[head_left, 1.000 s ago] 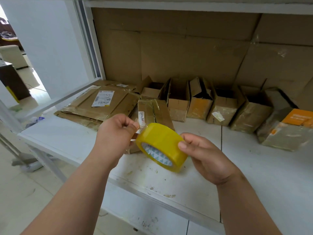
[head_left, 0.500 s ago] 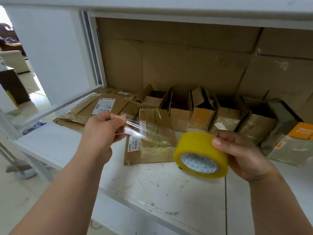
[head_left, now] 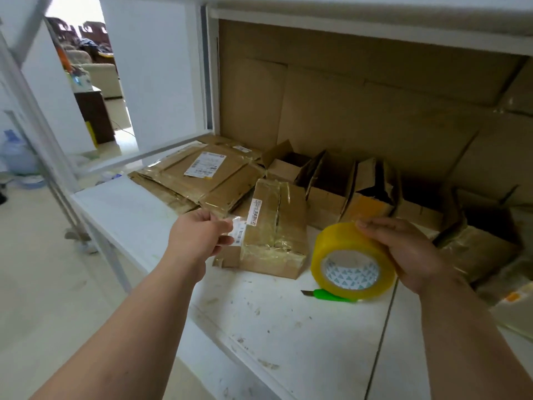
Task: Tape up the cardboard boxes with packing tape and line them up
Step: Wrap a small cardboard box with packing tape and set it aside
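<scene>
The right hand [head_left: 409, 255] grips a round yellow roll of packing tape [head_left: 353, 262], its core facing the camera, above the white counter [head_left: 288, 319]. The left hand [head_left: 199, 236] pinches the clear tape end beside a taped brown cardboard box [head_left: 274, 229] whose long axis runs away from the camera.

The tape roll [head_left: 353, 262] hides part of the green knife [head_left: 328, 295]; rightmost boxes [head_left: 507, 295] are blurred.

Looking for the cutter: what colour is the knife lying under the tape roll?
Bright green knife, seen in the head view, below the tape roll.
</scene>
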Available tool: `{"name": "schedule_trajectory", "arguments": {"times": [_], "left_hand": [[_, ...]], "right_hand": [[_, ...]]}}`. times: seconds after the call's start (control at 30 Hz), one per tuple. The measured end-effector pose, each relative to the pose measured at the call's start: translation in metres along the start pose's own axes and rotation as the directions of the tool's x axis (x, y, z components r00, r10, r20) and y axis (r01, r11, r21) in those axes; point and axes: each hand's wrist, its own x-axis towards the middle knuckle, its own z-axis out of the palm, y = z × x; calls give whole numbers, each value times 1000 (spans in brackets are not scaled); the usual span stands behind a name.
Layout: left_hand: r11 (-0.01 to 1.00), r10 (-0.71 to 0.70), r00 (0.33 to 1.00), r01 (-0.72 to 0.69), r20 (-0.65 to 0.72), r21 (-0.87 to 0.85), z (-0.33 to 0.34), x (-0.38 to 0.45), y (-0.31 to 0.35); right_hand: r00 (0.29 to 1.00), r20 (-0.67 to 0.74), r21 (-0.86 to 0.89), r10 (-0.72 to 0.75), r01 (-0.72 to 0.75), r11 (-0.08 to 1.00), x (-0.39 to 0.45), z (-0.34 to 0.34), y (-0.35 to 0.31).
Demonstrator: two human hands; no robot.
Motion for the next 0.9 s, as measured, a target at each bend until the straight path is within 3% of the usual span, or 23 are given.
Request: {"name": "schedule_trajectory", "arguments": {"times": [0.37, 0.57, 0.9], "left_hand": [[990, -140, 990, 138, 30, 41, 7, 16, -24], [967, -243, 966, 234, 88, 100, 12, 19, -34], [924, -69, 997, 48, 42, 380, 22, 31, -35]], "right_hand": [[999, 21, -416, 41, -29, 909, 19, 6, -3], [994, 13, -503, 107, -86, 860, 28, 21, -6], [997, 3, -472, 77, -66, 879, 26, 32, -9]]}}
